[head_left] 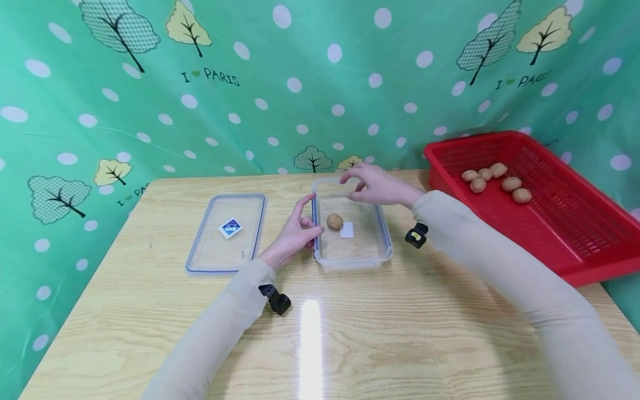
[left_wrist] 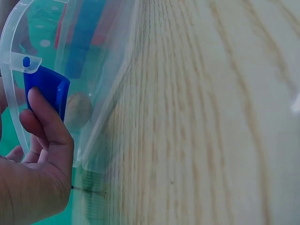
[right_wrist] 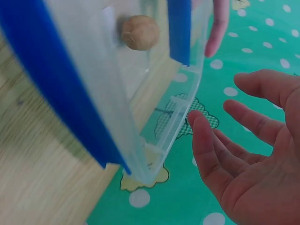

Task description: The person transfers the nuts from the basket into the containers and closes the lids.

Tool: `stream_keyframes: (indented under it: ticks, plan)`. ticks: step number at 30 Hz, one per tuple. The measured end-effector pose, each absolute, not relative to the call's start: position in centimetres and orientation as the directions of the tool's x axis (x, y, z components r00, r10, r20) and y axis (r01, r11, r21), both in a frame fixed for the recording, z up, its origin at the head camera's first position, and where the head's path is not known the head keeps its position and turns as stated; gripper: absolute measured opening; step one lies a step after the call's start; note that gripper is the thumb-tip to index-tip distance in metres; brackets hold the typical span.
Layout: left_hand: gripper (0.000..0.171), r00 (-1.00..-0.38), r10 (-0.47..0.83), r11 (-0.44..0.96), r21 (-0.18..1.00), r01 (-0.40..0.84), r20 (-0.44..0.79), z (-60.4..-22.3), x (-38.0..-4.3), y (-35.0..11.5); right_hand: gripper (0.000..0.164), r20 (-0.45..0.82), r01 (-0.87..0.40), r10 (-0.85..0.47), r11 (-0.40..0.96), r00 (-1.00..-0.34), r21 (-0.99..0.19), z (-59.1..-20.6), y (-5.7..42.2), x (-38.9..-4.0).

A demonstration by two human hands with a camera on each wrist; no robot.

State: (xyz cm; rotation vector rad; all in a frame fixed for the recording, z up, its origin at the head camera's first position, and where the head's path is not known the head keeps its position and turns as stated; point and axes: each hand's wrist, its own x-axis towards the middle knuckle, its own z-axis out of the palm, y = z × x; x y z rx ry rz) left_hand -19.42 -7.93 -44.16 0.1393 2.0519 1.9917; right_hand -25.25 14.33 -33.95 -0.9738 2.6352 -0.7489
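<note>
A clear plastic container [head_left: 367,261] with blue side latches stands on the table in front of me. On its floor lie one walnut [head_left: 334,222] and, next to it, a small white square [head_left: 347,229]. My left hand [head_left: 296,233] holds the container's left side, thumb and forefinger spread along the rim. In the left wrist view its fingers bend against a blue latch [left_wrist: 51,91]. Over the container's far right part hovers my right hand [head_left: 377,186], fingers loosely bent and apart, nothing between them; the right wrist view shows the same walnut [right_wrist: 140,33] inside.
A clear lid [head_left: 210,256] with a blue seal and a blue-and-white label lies flat on the left. To the right stands a red basket [head_left: 565,222] with several walnuts [head_left: 511,184] towards its far end. A green patterned cloth [head_left: 280,83] hangs behind the table.
</note>
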Motion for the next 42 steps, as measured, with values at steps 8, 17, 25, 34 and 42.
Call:
stream_keyframes:
  ticks: [8,17,25,34,42]
  plan:
    - [0.084,-0.951,0.278,0.057,0.990,-0.125,-0.136,-44.5,-19.4,-8.4,0.035,-0.067,-0.569,-0.671,0.673,-0.739,-0.473,-33.6,15.9,-24.3]
    - [0.086,-0.945,0.284,0.033,0.987,-0.159,-0.162,-44.4,-19.2,-8.7,0.030,-0.004,-0.640,-0.712,0.634,-0.702,-0.434,-33.8,18.4,-23.1]
    - [0.084,-0.936,0.312,0.014,0.986,-0.168,-0.164,-44.3,-19.1,-8.8,0.032,0.049,-0.636,-0.696,0.623,-0.716,-0.456,-33.1,21.7,-21.4]
    - [0.085,-0.932,0.315,-0.013,0.982,-0.191,-0.177,-44.2,-18.9,-8.7,0.042,0.052,-0.562,-0.617,0.676,-0.786,-0.476,-31.8,25.1,-19.6]
    - [0.086,-0.929,0.326,-0.021,0.981,-0.194,-0.176,-44.2,-19.0,-8.5,0.044,0.098,-0.513,-0.542,0.699,-0.834,-0.498,-31.3,27.6,-19.6]
